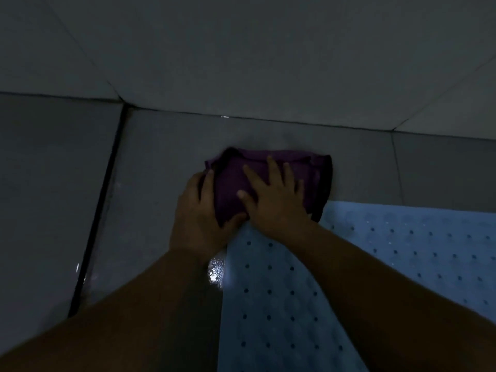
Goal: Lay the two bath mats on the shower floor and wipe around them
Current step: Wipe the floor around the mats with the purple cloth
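Observation:
A folded purple cloth lies on the grey tiled shower floor, just beyond the far left corner of the light blue bath mats. My left hand grips the cloth's left edge, thumb underneath its near side. My right hand presses flat on top of it with fingers spread. One perforated blue mat runs toward me under my right forearm. A second blue mat lies to its right, its texture blurred at the far edge.
The grey tiled wall meets the floor just beyond the cloth. A dark groove runs along the floor at the left. A wet, shining patch sits beside the mat's left edge. The scene is dim.

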